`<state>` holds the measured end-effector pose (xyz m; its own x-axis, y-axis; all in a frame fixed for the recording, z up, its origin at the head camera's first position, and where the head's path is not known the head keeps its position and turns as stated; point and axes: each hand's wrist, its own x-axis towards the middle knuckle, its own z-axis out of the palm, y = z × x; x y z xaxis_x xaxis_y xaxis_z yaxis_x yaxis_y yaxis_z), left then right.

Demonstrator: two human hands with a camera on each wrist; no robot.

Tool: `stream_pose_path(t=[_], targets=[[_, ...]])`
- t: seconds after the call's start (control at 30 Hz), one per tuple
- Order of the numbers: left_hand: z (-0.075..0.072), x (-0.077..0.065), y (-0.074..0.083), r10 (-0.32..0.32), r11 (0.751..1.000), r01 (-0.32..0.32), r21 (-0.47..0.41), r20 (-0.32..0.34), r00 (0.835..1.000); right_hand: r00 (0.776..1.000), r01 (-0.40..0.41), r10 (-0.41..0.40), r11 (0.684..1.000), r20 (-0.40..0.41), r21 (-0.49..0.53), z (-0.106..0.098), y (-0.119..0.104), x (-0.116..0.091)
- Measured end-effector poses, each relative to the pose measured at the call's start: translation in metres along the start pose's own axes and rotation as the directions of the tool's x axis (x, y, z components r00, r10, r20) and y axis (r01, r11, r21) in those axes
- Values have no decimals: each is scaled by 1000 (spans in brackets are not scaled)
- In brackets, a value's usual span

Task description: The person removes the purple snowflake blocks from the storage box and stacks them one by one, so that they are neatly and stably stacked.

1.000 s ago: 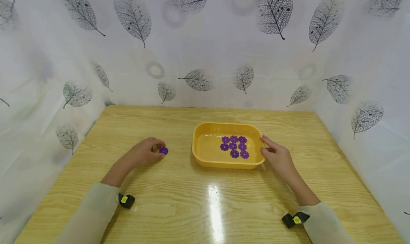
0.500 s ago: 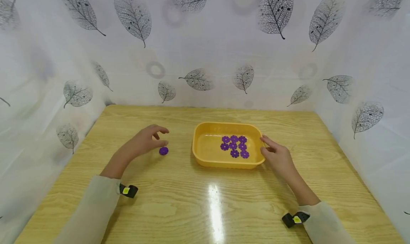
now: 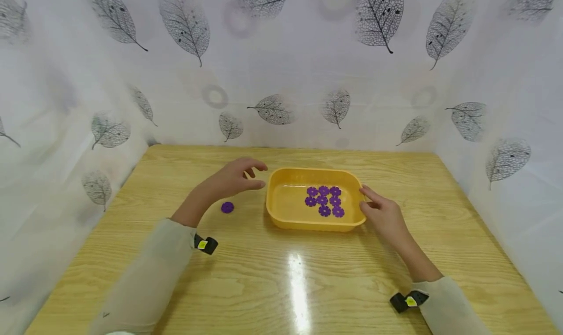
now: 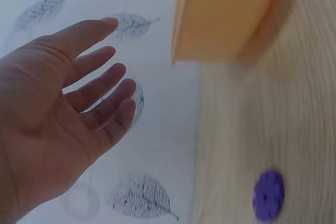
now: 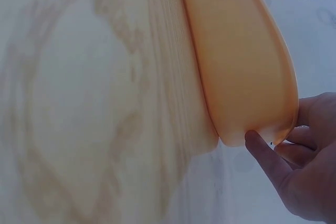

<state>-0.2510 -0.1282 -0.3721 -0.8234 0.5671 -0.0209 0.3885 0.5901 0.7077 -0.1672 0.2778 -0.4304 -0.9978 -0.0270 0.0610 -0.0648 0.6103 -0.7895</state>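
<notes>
Inside yellow tray [image 3: 290, 203], purple discs [image 3: 324, 200]

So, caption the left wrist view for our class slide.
Empty left hand near a yellow tray, purple disc on the table.

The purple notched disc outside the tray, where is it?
In the head view, the purple notched disc lies on the table, left of the yellow tray.

Curtained tabletop workspace, wider room unidentifiable; leaf-print sheeting [image 3: 290, 64] beyond the fingers [image 3: 258, 166] and to either side. Wood-grain table [image 3: 246, 276] beneath them.
</notes>
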Motion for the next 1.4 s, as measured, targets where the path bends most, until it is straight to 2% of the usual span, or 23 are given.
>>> stream_pose_path(t=[0.3,0.53,0.7,0.8,0.97,1.4], targets=[[22,38,23,63,997,-59,-57,62,996,1000,-15,15,1000,17,8,-1,-1,-1],[44,61,28,59,990,-43,-132,112,992,1000,-8,8,1000,9,7,-1,-1,0],[60,74,29,82,984,-57,-169,143,986,1000,1,-1,1000,1,2,-2,0,1],[69,81,29,74,984,-45,-173,166,983,1000,1,-1,1000,0,13,-1,1,1],[80,88,27,27,984,14,-176,231,973,1000,0,0,1000,-1,14,-1,1,1],[104,100,29,-29,998,47,-44,351,936,1000,6,-6,999,1,40,-3,0,-1]])
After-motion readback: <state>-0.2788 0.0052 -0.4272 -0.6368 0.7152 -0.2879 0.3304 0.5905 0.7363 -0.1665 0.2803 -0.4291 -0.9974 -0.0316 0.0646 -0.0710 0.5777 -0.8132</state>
